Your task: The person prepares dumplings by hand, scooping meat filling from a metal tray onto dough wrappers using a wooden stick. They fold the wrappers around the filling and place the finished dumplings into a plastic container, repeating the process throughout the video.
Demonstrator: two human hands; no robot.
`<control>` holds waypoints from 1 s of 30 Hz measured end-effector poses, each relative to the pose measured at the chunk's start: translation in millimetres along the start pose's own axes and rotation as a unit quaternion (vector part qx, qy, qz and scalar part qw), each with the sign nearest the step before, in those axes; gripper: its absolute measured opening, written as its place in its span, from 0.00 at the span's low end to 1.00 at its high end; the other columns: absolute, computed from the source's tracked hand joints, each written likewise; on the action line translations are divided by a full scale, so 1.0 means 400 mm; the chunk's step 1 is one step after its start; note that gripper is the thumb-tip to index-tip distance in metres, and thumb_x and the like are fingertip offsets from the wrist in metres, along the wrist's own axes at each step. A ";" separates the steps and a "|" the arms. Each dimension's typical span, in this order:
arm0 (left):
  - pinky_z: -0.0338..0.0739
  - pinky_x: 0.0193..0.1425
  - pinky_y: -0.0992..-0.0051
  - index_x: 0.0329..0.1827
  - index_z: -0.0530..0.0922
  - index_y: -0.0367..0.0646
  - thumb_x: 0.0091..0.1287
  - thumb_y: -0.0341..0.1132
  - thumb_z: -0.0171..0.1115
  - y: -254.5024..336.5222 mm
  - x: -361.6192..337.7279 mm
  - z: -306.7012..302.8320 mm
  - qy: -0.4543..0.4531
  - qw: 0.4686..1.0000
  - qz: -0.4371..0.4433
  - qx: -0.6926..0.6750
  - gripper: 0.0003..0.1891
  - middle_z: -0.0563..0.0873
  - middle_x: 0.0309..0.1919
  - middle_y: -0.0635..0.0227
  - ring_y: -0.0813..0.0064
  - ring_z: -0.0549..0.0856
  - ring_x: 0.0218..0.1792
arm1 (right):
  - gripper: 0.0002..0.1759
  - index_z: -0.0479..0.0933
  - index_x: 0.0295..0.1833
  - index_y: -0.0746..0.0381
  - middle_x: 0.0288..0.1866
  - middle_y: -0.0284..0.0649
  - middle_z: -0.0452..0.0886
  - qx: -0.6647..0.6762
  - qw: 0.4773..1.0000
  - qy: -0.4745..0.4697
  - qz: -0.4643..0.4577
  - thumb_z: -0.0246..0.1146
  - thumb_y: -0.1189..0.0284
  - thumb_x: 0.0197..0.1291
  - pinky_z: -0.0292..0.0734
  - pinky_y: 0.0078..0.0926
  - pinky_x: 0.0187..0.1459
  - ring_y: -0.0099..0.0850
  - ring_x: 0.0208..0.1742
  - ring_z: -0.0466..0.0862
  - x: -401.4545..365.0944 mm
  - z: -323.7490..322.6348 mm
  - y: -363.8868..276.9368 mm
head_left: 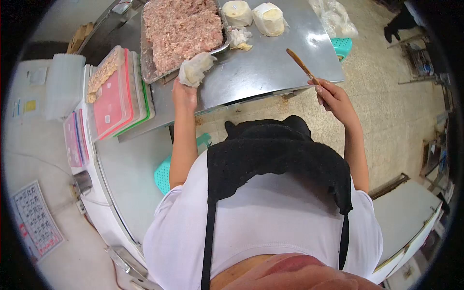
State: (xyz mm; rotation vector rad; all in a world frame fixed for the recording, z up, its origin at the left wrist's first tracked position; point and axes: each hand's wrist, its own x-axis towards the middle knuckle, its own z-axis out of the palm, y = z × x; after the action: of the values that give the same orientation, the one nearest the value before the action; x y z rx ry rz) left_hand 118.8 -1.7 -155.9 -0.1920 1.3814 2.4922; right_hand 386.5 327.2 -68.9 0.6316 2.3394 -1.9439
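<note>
My left hand (185,95) is closed under a thin, whitish, crumpled wrapper (195,70), at the near right corner of a metal tray (225,44). Pinkish ground meat (183,31) fills the tray in a thick layer. Off to the right, my right hand (336,100) grips a narrow brown spreading stick (300,63) by its end, near the table's edge. The stick points up and left, touching nothing else that I can make out. Two stacks of round pale wrappers, one left (238,13) and one right (268,19), stand beyond the tray's right side.
Left of the tray, coloured lids or boards (113,99) lie stacked, with pale filled pieces (104,75) on top. A crumpled whitish scrap (240,38) sits on the steel table (251,67). Turquoise stools (163,174) and a plastic bag (333,17) are nearby.
</note>
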 end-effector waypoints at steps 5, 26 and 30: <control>0.81 0.50 0.71 0.53 0.73 0.39 0.71 0.33 0.56 -0.013 -0.016 -0.010 0.002 0.996 -0.054 -0.069 0.11 0.82 0.47 0.64 0.71 0.83 0.48 | 0.17 0.78 0.57 0.61 0.24 0.25 0.68 0.004 0.999 -0.053 0.000 0.57 0.65 0.69 0.64 0.15 0.25 0.15 0.23 0.66 0.076 0.008 -0.008; 0.74 0.49 0.69 0.43 0.80 0.42 0.58 0.36 0.68 0.093 -0.035 -0.025 -0.254 0.782 0.272 0.500 0.13 0.79 0.38 0.62 0.60 0.79 0.45 | 0.21 0.75 0.53 0.67 0.38 0.33 0.79 -0.017 0.970 -0.232 -0.071 0.65 0.67 0.57 0.69 0.19 0.38 0.18 0.37 0.74 0.486 0.549 -0.081; 0.75 0.48 0.73 0.45 0.80 0.42 0.59 0.35 0.67 0.098 0.007 -0.088 -0.268 0.777 0.212 0.529 0.13 0.80 0.42 0.64 0.66 0.81 0.44 | 0.17 0.75 0.52 0.64 0.34 0.27 0.76 0.088 0.957 -0.276 0.011 0.60 0.75 0.56 0.65 0.16 0.31 0.16 0.30 0.71 0.470 0.557 -0.089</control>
State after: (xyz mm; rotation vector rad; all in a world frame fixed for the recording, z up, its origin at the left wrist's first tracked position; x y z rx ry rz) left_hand 103.3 -50.7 -143.6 1.0591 2.3929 1.3830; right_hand 151.9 164.4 -136.6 0.0885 1.8290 -2.0001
